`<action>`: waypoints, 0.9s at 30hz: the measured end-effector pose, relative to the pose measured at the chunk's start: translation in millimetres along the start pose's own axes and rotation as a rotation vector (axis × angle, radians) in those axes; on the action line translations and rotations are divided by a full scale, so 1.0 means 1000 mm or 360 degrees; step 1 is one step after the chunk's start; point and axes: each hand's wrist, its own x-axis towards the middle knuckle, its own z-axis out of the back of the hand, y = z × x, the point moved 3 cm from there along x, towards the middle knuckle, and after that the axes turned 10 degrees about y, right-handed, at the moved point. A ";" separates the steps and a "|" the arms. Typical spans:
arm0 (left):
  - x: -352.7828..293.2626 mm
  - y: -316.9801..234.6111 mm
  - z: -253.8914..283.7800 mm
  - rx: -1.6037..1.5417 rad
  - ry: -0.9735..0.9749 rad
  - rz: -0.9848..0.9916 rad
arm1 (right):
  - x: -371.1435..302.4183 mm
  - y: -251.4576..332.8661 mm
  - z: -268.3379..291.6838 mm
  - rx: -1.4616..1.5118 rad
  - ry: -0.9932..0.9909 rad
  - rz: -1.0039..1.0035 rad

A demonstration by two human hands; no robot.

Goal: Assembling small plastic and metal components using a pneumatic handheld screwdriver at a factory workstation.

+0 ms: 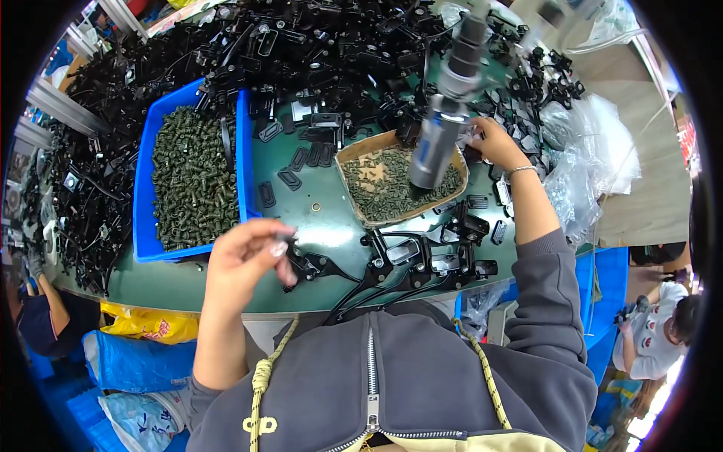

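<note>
My left hand (248,260) hovers over the near edge of the table, thumb and fingers pinched together; whatever lies between them is too small to name. Just right of its fingertips is a black lever assembly (320,265), and I cannot tell if they touch. My right hand (497,145) reaches to the right rim of a shallow cardboard tray (348,181) of small dark screws. Its fingers are curled at a small greyish thing I cannot make out. A grey powered screwdriver (437,143) hangs over the tray, blurred at its upper part and hiding some screws.
A blue bin (245,151) full of dark green fittings stands at left. Black parts (331,53) heap across the back. Flat black pieces (289,178) and a small ring (316,206) lie mid-table. Clear plastic bags (580,166) are at right. Other people work at both sides.
</note>
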 end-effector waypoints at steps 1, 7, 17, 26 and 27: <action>-0.010 0.006 -0.002 -0.0047 0.0016 -0.0061 | -0.010 0.002 0.003 -0.0006 0.0021 0.0099; -0.021 0.015 -0.025 -0.0357 -0.0100 -0.0203 | -0.029 -0.002 -0.003 0.0075 -0.0065 0.0325; 0.001 0.019 -0.039 -0.0245 -0.0093 0.0001 | -0.056 -0.006 -0.009 0.0159 -0.0014 0.0192; 0.021 0.026 -0.064 -0.0214 -0.0168 0.0001 | -0.050 -0.026 -0.018 0.0324 0.0004 0.0221; 0.021 0.027 -0.066 -0.0268 -0.0185 -0.0010 | -0.049 -0.027 -0.019 0.0336 0.0003 0.0265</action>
